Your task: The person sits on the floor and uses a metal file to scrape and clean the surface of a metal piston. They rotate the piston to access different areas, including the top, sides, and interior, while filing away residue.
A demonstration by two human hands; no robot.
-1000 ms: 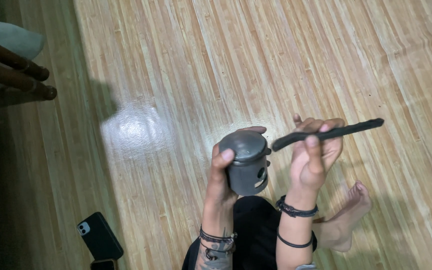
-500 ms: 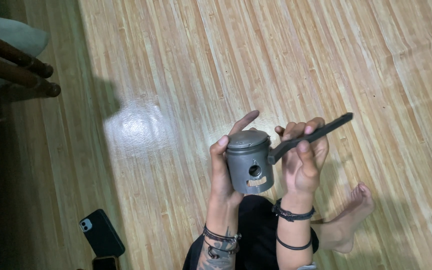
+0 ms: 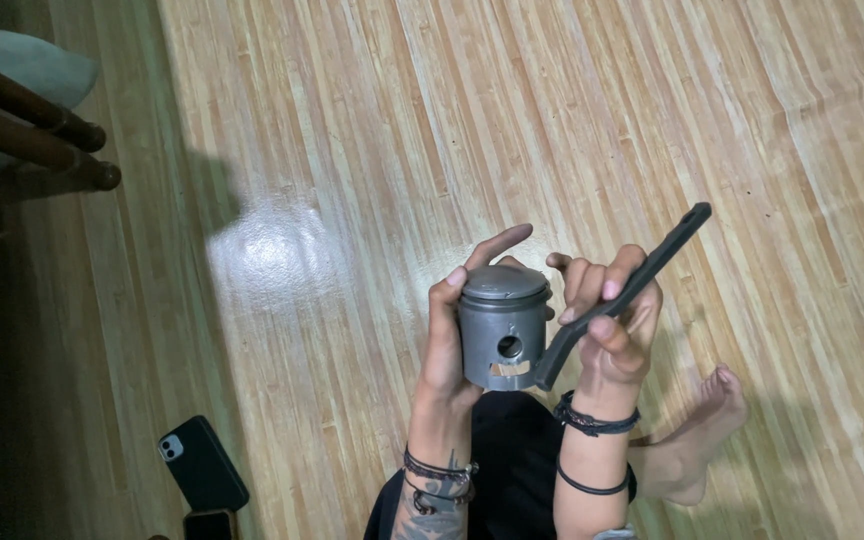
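Tilting tool (image 3: 624, 293) lower beside piston (image 3: 503, 325)

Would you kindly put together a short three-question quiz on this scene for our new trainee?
1. Which hand holds the grey piston?
2. True or false: the dark flat tool in the right hand lies on the wooden floor.
3. What lies on the floor at lower left: A) a black phone, B) a cup, C) a book?

Key:
1. The left hand.
2. False; it is held in the air, its lower end close beside the piston.
3. A.
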